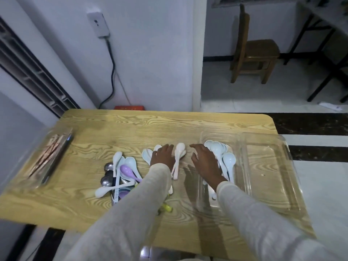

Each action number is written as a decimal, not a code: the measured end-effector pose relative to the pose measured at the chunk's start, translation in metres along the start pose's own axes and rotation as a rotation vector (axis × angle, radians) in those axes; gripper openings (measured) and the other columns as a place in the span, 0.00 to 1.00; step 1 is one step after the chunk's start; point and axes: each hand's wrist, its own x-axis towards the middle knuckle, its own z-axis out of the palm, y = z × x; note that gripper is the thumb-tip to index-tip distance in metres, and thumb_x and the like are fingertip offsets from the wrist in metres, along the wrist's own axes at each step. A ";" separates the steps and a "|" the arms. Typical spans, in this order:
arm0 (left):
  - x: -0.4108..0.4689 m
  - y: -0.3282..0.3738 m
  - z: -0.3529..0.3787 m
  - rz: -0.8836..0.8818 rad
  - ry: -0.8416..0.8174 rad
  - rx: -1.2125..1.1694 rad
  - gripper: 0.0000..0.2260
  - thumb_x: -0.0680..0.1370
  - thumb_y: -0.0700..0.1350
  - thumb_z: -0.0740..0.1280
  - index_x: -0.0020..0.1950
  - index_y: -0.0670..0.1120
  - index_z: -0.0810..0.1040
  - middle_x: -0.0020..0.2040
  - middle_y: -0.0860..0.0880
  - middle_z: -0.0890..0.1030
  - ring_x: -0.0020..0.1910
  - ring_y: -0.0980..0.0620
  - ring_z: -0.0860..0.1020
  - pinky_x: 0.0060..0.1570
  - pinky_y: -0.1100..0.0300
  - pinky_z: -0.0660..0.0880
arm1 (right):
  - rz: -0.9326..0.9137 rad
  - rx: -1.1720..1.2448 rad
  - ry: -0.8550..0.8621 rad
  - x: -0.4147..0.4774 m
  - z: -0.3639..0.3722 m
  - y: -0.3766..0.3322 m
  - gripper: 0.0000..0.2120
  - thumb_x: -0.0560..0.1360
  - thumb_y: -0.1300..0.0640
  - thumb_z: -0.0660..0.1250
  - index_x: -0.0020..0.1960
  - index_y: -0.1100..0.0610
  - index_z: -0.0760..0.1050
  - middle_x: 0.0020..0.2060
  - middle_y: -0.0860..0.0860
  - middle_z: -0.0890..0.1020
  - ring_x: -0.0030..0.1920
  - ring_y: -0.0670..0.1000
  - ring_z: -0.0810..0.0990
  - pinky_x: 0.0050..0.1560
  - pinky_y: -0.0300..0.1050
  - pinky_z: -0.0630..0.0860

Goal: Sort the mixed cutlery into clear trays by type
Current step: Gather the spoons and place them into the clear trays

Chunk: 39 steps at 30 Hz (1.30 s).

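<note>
Left hand (162, 156): fingers apart, over spoons (147, 156), mid-desk (131, 125).
Right hand (205, 162): fingers apart; tray (222, 133) at 3 o'clock.
Pile (122, 172): 8 o'clock of Left hand.

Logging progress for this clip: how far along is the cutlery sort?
Roughly midway. Done: pale spoons stacked in the narrow clear tray; sticks lie in the left tray. In hand: left hand and right hand, fingers relaxed, reach among the loose white spoons, nothing gripped yet. Left: the mixed pile with a purple spoon and metal spoons.
</note>
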 end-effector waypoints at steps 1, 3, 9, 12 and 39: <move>-0.005 -0.012 0.001 -0.031 -0.005 0.008 0.22 0.81 0.48 0.55 0.75 0.49 0.57 0.75 0.50 0.60 0.72 0.49 0.62 0.68 0.52 0.60 | -0.017 -0.018 -0.024 0.001 0.008 -0.007 0.18 0.77 0.61 0.60 0.66 0.56 0.72 0.63 0.54 0.76 0.60 0.57 0.75 0.59 0.49 0.70; -0.013 -0.033 0.004 -0.090 -0.019 0.016 0.22 0.81 0.48 0.56 0.74 0.49 0.57 0.73 0.50 0.62 0.70 0.47 0.64 0.66 0.52 0.62 | -0.028 -0.046 -0.071 0.003 0.022 -0.019 0.17 0.77 0.60 0.60 0.66 0.55 0.71 0.62 0.54 0.76 0.59 0.57 0.75 0.57 0.49 0.69; -0.038 -0.107 0.016 -0.262 -0.100 -0.074 0.23 0.79 0.45 0.56 0.74 0.48 0.58 0.72 0.48 0.64 0.69 0.47 0.65 0.65 0.53 0.62 | -0.081 -0.053 -0.175 0.001 0.069 -0.058 0.15 0.77 0.60 0.59 0.63 0.57 0.74 0.58 0.54 0.78 0.58 0.56 0.75 0.55 0.48 0.69; -0.044 -0.134 0.021 -0.318 -0.101 -0.099 0.22 0.79 0.45 0.57 0.73 0.49 0.59 0.72 0.48 0.65 0.69 0.47 0.66 0.65 0.53 0.63 | -0.040 -0.023 -0.277 -0.002 0.094 -0.072 0.14 0.78 0.61 0.58 0.61 0.57 0.75 0.57 0.55 0.77 0.57 0.57 0.76 0.52 0.50 0.72; -0.012 -0.142 0.037 -0.349 -0.215 -0.188 0.15 0.79 0.42 0.56 0.66 0.45 0.68 0.62 0.43 0.74 0.64 0.43 0.69 0.63 0.52 0.67 | 0.235 -0.252 -0.308 0.002 0.151 -0.102 0.11 0.76 0.48 0.57 0.48 0.54 0.73 0.40 0.54 0.82 0.39 0.54 0.78 0.40 0.48 0.72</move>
